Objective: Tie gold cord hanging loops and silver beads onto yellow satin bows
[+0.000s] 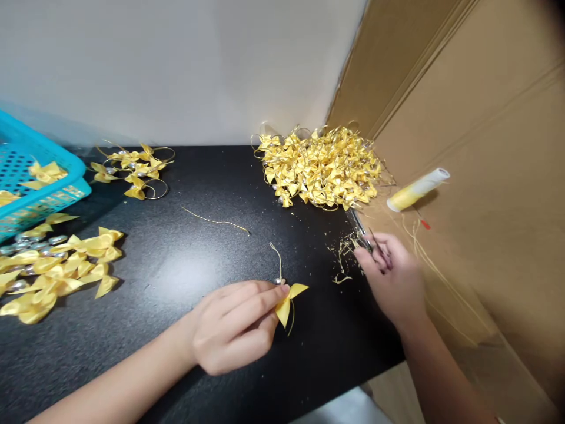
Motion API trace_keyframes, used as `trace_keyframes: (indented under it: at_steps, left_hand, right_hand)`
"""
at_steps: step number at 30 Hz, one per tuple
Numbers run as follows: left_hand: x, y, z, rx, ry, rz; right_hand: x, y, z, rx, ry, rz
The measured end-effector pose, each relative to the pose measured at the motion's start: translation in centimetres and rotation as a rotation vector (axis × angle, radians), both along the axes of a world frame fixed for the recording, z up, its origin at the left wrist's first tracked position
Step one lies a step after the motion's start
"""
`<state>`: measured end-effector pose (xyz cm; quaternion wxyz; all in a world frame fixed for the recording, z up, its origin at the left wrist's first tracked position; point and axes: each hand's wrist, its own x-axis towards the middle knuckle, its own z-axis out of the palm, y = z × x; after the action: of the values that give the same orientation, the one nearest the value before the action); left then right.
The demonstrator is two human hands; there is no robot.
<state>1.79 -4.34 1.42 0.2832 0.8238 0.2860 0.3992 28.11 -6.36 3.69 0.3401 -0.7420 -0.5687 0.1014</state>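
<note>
My left hand pinches a yellow ribbon bow with silvery beads and a looped gold cord sticking up from it, over the black table. Toward the table's right edge, my right hand is closed around a small dark metal tool, whose exact shape is partly hidden by the fingers. Cord scraps lie just left of that hand. A single gold cord rests on the table beyond my left hand.
A large heap of corded yellow bows sits at the back right, with a smaller group at the back left. Loose bows and a blue basket are at left. A thread spool stands out against the cardboard at right.
</note>
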Motion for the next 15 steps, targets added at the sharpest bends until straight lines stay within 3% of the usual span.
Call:
trace_keyframes:
  at_steps: [5,7,11,15]
  left_hand:
    - [0.0,0.1,0.2,-0.03,-0.019,-0.03]
    - [0.0,-0.2,0.5,-0.063,-0.009,-0.01]
    - [-0.2,-0.2,0.7,-0.107,-0.016,0.022]
    - [-0.7,0.7,0.1,-0.016,-0.037,-0.119]
  right_hand:
    - [-3.1,-2.0,0.4,-0.042,0.184,0.403]
    - [-4.7,-2.7,0.4,-0.038,0.201,0.5]
    - [-6.6,-3.2,-0.3,-0.053,0.22,0.502]
    - [-7.0,-3.4,-0.7,-0.072,0.222,0.475]
